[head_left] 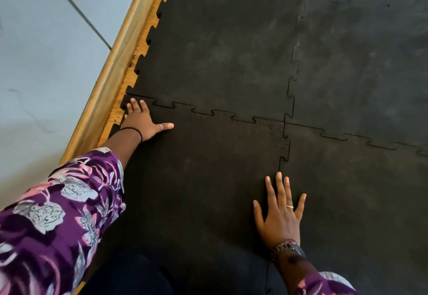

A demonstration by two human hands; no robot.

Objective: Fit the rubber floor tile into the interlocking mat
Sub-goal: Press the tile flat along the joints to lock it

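Note:
A black rubber floor tile [203, 174] lies flat in the near-left part of the interlocking mat [231, 46]. Its toothed far edge meets the tile beyond it, and its right edge meets the neighbouring tile [361, 190]. My left hand [142, 120] rests flat, fingers spread, on the tile's far-left corner beside the wooden edging. My right hand [279, 213] lies palm down with fingers apart on the tile's right side, its fingertips at the seam. Neither hand holds anything.
A wooden skirting strip [115, 67] runs diagonally along the mat's left edge, with a pale wall [46, 51] beyond it. The mat's jigsaw teeth show against the wood. My dark-clothed knees [148, 271] are at the bottom of the view.

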